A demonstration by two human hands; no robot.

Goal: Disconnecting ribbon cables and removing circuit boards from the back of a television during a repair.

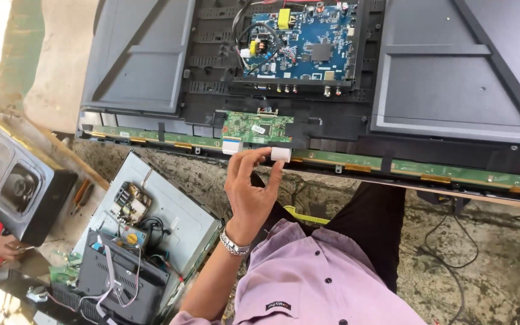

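nearest the camera is a lilac buttoned shirt (326, 283), and from its sleeve one bare forearm with a metal wristwatch (234, 244) reaches up toward the opened flat-screen panel (446, 78). which of the person's own hands this is cannot be told for sure; it reads as the left hand (249, 189). its thumb and fingers pinch a white ribbon-cable end (280, 154), held right at the panel's lower edge, just below and right of the small green board (257, 127). a second white cable end (232, 146) hangs at that board's lower left. the other hand is not in view. left of the hand, below the panel, lies a smaller dismantled set (151, 241) with a power board and loose wires on its metal back. farther left stands a grey speaker box (13, 180), with another person's hand (8, 247) beneath it. beyond the green board, high on the panel, sits a blue main board (302, 42).
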